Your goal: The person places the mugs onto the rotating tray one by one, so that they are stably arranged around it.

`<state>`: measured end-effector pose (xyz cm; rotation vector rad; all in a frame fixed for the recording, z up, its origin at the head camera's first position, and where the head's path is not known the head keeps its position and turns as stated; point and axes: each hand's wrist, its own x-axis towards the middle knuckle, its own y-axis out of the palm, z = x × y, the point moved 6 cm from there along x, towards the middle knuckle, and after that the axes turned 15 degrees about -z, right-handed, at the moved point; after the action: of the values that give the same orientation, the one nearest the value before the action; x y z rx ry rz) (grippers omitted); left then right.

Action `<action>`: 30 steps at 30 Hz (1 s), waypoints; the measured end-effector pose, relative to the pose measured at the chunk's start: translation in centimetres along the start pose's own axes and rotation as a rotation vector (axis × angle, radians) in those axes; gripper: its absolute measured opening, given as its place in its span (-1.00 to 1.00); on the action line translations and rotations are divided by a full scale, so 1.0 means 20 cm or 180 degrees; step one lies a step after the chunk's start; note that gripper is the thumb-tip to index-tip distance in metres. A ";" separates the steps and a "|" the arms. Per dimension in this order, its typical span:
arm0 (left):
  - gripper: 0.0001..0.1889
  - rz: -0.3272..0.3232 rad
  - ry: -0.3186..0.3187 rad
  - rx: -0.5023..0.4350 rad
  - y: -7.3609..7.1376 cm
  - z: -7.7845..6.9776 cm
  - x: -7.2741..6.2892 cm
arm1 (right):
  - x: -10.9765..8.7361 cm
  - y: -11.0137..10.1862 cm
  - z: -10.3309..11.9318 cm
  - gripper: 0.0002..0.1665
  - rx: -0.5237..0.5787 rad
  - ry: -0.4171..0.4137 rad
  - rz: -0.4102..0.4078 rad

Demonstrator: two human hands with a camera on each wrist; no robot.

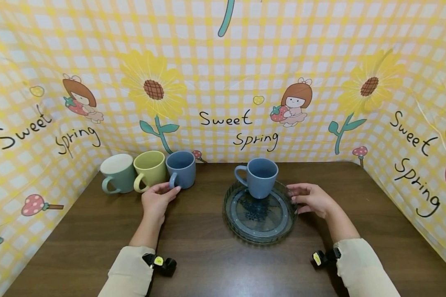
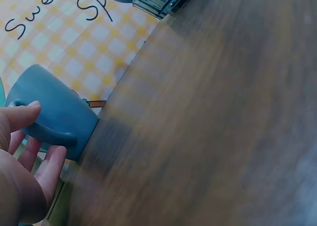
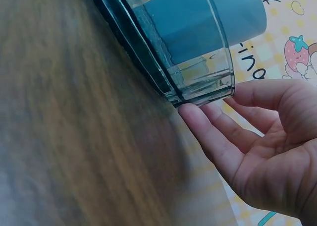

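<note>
1. Nearest: my loose, pale sleeves over a dark, wood-grained table.
2. My right hand touches the right edge of a round tray, fingers parted and loose, perhaps to steady it. The tray is smoky and see-through, with ribbed walls and a snowflake-like pattern in its base.
3. My left hand is at the handle of the left blue mug, thumb and fingers about it; I cannot tell whether they squeeze. That handle points toward me, likely easing my reach.
4. The right blue mug, smooth and tapering, stands upright toward the tray's far side, handle leftward.
5. Left of my mug, a yellow-green mug and a green mug, white at the top, continue the row.
6. Behind hangs softly creased, yellow-checked cloth.
</note>
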<state>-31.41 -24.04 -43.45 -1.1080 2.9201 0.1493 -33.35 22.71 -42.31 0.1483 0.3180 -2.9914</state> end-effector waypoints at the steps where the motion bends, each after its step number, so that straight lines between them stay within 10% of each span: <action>1: -0.60 -0.0029 0.0014 0.0017 0.00 0.00 0.00 | -0.01 0.00 0.00 -0.39 0.0010 0.0005 0.0004; 9: -0.67 -0.0314 0.0212 0.0311 -0.04 -0.01 -0.01 | -0.03 0.01 -0.01 -0.38 0.0099 0.0063 -0.0033; 30: -0.70 -0.0353 0.0160 -0.0653 -0.02 0.00 0.00 | -0.07 0.01 -0.02 -0.35 0.0186 0.0073 -0.0040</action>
<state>-31.17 -24.43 -43.48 -1.3153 2.9300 0.4337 -31.99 22.73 -42.53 0.1871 0.2347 -3.0147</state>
